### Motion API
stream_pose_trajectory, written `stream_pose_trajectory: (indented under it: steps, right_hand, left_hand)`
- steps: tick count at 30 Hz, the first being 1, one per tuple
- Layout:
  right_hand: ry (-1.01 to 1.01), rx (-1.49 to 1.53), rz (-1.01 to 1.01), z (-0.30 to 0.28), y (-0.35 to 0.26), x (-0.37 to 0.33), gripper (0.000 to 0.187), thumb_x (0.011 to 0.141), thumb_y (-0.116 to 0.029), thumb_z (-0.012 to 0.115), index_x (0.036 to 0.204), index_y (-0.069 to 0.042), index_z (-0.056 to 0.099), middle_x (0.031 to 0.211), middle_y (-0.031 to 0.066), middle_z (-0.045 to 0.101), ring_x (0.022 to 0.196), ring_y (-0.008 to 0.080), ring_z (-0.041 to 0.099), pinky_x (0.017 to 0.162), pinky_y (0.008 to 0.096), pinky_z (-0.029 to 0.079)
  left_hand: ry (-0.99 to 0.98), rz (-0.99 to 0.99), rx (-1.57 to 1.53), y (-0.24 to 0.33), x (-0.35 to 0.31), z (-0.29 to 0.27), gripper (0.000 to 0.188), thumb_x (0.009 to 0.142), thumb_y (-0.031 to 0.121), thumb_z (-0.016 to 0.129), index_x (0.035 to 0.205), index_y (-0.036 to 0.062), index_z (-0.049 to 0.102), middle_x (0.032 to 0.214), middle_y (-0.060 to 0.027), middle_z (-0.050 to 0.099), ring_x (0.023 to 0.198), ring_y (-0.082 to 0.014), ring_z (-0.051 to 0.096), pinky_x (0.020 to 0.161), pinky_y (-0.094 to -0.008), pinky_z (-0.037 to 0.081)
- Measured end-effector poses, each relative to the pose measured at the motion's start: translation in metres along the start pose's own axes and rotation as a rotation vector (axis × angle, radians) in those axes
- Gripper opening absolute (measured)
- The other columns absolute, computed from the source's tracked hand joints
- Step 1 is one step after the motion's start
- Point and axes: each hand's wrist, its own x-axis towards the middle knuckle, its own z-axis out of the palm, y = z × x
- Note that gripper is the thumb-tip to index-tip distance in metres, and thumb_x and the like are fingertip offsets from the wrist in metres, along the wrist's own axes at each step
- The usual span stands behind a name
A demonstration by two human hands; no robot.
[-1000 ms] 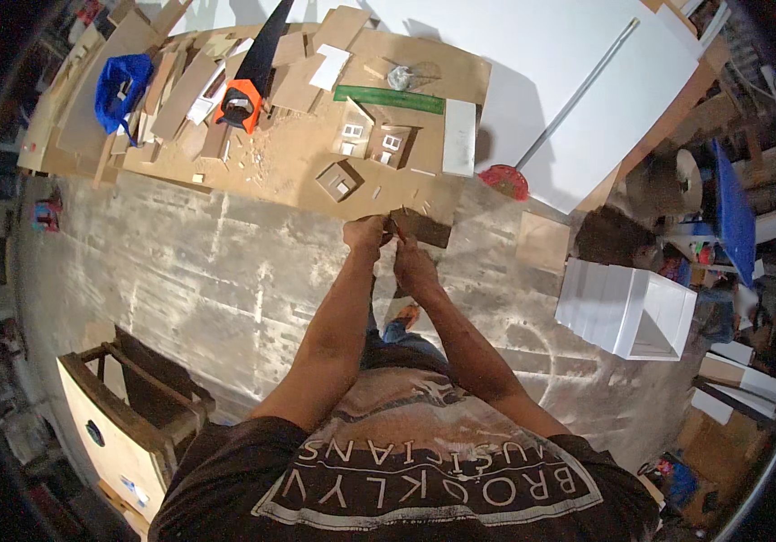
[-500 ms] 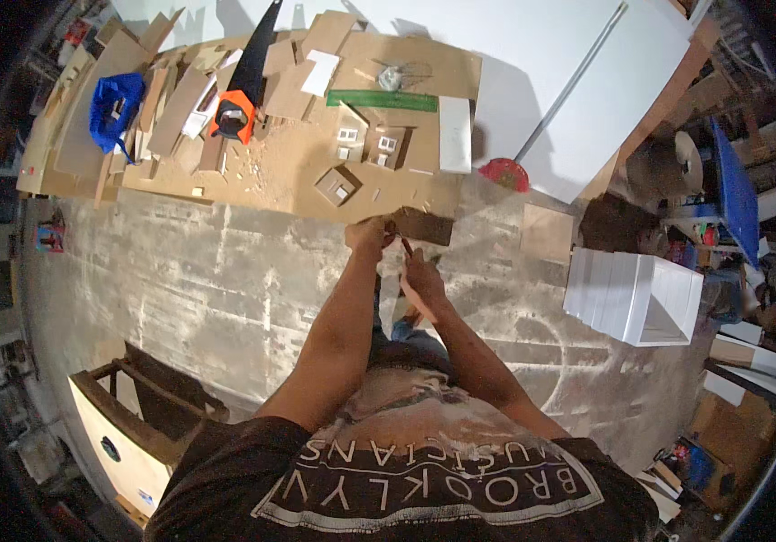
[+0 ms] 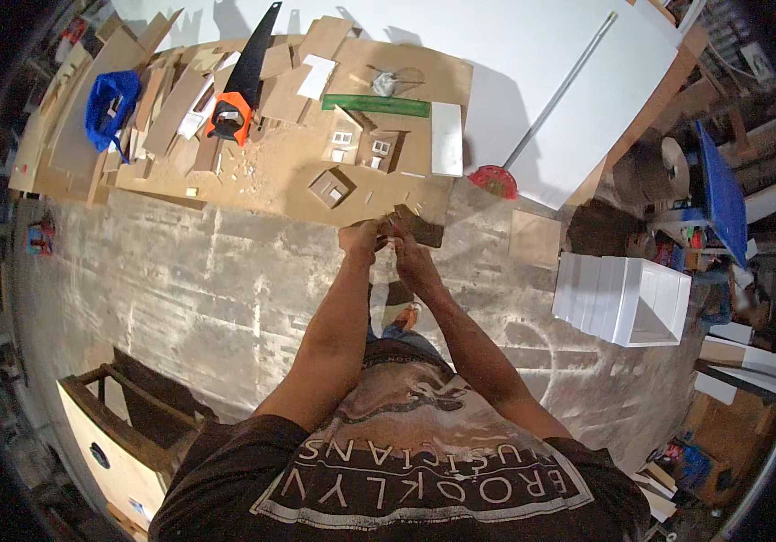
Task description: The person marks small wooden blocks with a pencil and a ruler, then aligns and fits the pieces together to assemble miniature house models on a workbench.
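At the front edge of the worktable my two hands work close together. My left hand (image 3: pixel 360 238) is closed on a small dark brown board piece (image 3: pixel 422 228), which juts out to the right. My right hand (image 3: pixel 415 265) is closed around a thin reddish-brown stick-like thing, its upper end against the board piece; the fingers hide most of it. Just beyond, on the table, stand small house-like cardboard models: an open square one (image 3: pixel 331 188) and two with white window frames, one on the left (image 3: pixel 343 135) and one on the right (image 3: pixel 379 149).
A handsaw (image 3: pixel 230 117) with orange grip lies among board offcuts (image 3: pixel 180 104) and a blue bag (image 3: pixel 110 113). Behind the models is a green strip (image 3: pixel 374 106), with a white panel (image 3: pixel 447 140) to the right. A white box-like unit (image 3: pixel 623 298) stands on the floor at right.
My right hand has moved up and slightly left, bringing the stick-like thing against the board piece. My left hand keeps its grip. The whole view has shifted slightly.
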Motion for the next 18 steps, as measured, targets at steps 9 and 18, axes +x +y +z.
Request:
stream_pose_trajectory:
  steps: [9, 18]
  right_hand:
    - [-0.032, 0.313, 0.329, -0.008, -0.025, 0.011, 0.038, 0.106, -0.032, 0.040, 0.121, 0.000, 0.053, 0.098, 0.0383, 0.064, 0.100, 0.0556, 0.060, 0.082, 0.0619, 0.046]
    - [0.043, 0.275, 0.239, -0.003, -0.009, 0.007, 0.035, 0.106, -0.031, 0.041, 0.122, -0.002, 0.052, 0.091, 0.0375, 0.064, 0.092, 0.0557, 0.062, 0.075, 0.0621, 0.048]
  left_hand:
    - [-0.067, 0.035, -0.072, -0.009, 0.011, -0.011, 0.031, 0.076, 0.020, 0.086, 0.098, 0.0027, 0.072, 0.090, -0.0125, 0.072, 0.068, -0.0225, 0.070, 0.052, -0.0341, 0.060]
    - [-0.038, 0.019, -0.001, -0.006, 0.010, -0.005, 0.033, 0.078, 0.020, 0.084, 0.103, 0.0026, 0.070, 0.093, -0.0116, 0.070, 0.071, -0.0232, 0.070, 0.052, -0.0342, 0.060]
